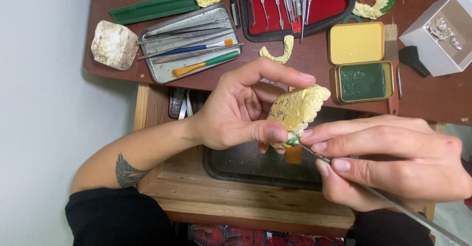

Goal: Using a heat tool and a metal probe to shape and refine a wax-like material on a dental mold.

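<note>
My left hand (241, 111) grips a pale yellow plaster dental cast (300, 108) with dark handwriting on its base, thumb underneath and fingers curled over the top. A small green wax patch (293, 141) shows at the cast's lower edge. My right hand (388, 162) pinches a thin metal instrument (393, 204) like a pen. Its tip touches the green wax. Both hands hover over a dark tray (246, 170) set in a wooden drawer.
On the brown bench lie a metal tray (162, 69) of brushes and tools, a red-lined instrument case (329, 0), an open tin of green wax (364, 81), loose yellow casts (378, 0), a white stone block (114, 44), a green bar (155, 7) and a white box (418, 44).
</note>
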